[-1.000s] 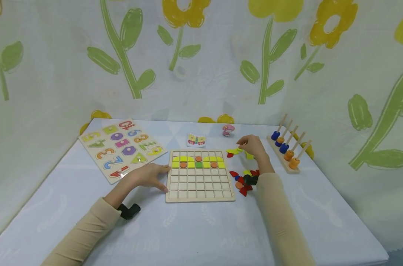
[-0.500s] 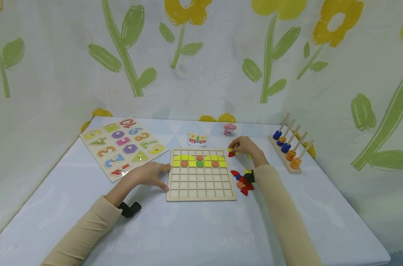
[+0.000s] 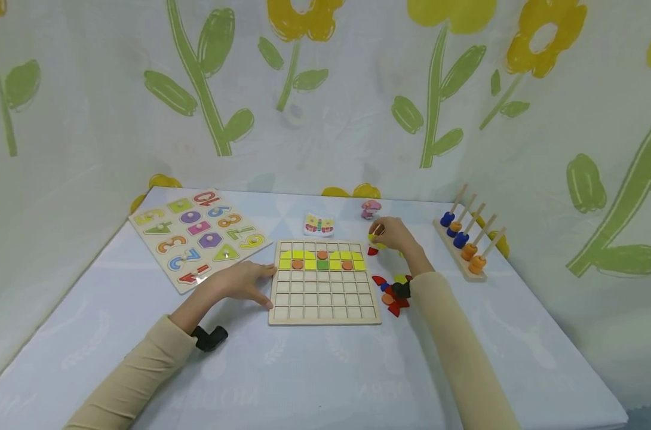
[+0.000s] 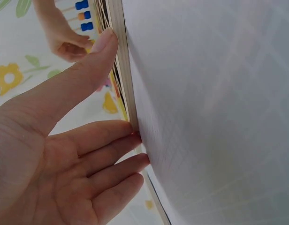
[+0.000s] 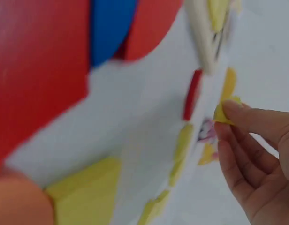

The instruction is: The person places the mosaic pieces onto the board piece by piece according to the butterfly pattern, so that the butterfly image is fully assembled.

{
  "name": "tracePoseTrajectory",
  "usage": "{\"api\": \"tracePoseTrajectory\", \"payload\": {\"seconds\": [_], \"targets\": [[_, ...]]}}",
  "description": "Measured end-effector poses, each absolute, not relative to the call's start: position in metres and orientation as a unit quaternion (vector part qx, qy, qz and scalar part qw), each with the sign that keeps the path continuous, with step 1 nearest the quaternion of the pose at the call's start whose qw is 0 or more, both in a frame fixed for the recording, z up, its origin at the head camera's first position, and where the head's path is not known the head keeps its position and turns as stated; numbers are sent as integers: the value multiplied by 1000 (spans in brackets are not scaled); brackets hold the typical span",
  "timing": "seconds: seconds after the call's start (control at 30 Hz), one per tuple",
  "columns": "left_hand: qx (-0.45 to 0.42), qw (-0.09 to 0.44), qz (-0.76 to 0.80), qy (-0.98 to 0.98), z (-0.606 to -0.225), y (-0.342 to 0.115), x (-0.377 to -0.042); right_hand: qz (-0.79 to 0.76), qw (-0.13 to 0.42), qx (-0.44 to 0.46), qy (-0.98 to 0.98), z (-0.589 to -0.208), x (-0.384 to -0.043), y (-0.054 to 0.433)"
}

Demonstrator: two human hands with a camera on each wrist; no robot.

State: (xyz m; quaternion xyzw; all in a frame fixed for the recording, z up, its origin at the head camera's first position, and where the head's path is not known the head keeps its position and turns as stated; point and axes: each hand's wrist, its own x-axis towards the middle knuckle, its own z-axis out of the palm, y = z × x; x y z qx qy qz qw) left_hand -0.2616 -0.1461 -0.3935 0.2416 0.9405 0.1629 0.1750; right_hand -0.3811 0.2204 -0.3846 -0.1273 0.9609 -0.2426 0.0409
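A wooden grid board [image 3: 325, 289] lies mid-table, with yellow pieces, orange discs and a green square [image 3: 322, 264] in its upper rows. My left hand [image 3: 243, 282] rests at the board's left edge, thumb and fingertips touching it, as the left wrist view also shows. Just beyond the upper right corner, my right hand [image 3: 394, 233] pinches a small yellow piece [image 5: 223, 114] between thumb and fingers. Below it on the table are a red piece [image 3: 372, 251] and more yellow ones. Several red pieces [image 3: 393, 310], an orange disc [image 3: 387, 299] and a blue piece lie beside the board's right edge.
A number and shape puzzle board [image 3: 199, 239] lies at the left. Behind the grid stand a butterfly pattern card [image 3: 319, 225] and a pink figurine [image 3: 371, 208]. At the right is a peg stand [image 3: 467, 254] with blue and orange beads. A flowered cloth hangs behind the table.
My right hand has moved left from over the yellow pieces, has taken hold of one and raised it slightly. My left hand has stayed at the board's edge.
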Motion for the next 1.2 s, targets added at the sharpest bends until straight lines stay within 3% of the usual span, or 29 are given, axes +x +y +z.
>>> {"api": "tracePoseTrajectory", "payload": {"seconds": [0.23, 0.5, 0.9, 1.2], "targets": [[245, 175, 165, 939, -393, -146, -261, -298, -24, -176, 938, -370, -346, 190], [248, 177, 162, 939, -394, -145, -262, -335, -36, -192, 922, -367, -318, 151], [249, 176, 173, 936, -392, -147, -261, -316, 46, -227, 920, -366, -299, 77], [255, 176, 166, 936, -391, -148, -261, -314, 98, -231, 916, -384, -294, 56]]}}
